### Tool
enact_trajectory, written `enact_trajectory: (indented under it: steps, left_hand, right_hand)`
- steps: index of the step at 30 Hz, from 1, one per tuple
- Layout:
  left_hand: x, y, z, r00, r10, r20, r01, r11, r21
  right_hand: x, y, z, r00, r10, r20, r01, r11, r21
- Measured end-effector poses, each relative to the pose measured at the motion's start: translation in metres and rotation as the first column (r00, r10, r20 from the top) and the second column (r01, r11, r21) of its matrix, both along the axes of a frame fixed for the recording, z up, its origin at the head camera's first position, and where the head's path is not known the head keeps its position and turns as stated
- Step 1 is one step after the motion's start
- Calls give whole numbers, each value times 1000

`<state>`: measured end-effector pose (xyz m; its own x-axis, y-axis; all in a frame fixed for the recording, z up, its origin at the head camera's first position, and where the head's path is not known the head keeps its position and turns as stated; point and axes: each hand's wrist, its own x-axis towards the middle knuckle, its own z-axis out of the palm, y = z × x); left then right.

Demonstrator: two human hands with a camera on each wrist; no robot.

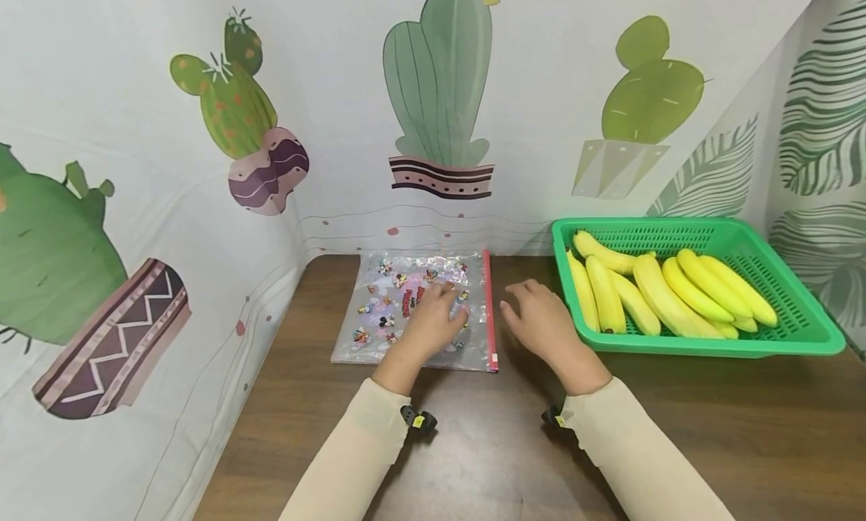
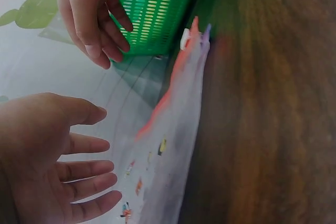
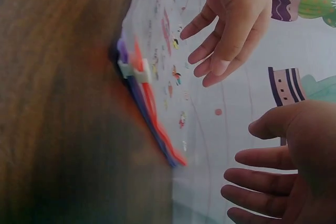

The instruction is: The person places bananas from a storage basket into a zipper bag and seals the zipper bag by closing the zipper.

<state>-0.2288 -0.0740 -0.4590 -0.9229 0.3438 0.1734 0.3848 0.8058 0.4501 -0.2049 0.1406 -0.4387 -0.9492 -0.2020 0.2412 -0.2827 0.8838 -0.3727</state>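
A clear plastic zip bag printed with small cartoon figures lies flat on the table, its red zip edge toward the right and a white slider at the near corner. Above the bag hovers my left hand, fingers loosely spread and nothing in them. My right hand is between the zip edge and the green basket, relaxed and holding nothing. In the right wrist view, red and blue zip strips show at the edge, hinting at more than one bag stacked. Both palms face inward.
A green plastic basket of several yellow bananas stands on the right side of the brown wooden table. Behind and to the left hangs a white cloth printed with cacti, close against the table's edges.
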Motion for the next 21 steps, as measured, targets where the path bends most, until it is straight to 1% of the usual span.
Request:
enact_trajectory:
  steps: [3, 7, 10, 14, 17, 21]
  left_hand:
    - [0, 1, -4, 1000, 7, 12, -7, 1000, 1]
    - [1, 3, -9, 997, 6, 78, -6, 1000, -1]
    - [3, 5, -10, 992, -9, 128, 9, 1000, -2]
    - [5, 7, -9, 985, -22, 169, 25, 1000, -16]
    - [5, 7, -10, 984, -25, 179, 32, 999, -35]
    - [4, 9, -13, 984, -26, 175, 34, 998, -46]
  right_hand:
    - [-1, -3, -7, 1000, -4, 8, 4, 1000, -4]
    - [0, -7, -14, 1000, -10, 29, 10, 1000, -11]
    - [0, -9, -18, 998, -20, 54, 21, 1000, -20]
    - [-1, -11, -23, 996, -25, 83, 28, 999, -31]
    - [-1, -13, -26, 994, -21, 109, 26, 999, -39]
    - [-2, -14, -31, 991, -10, 135, 15, 999, -40]
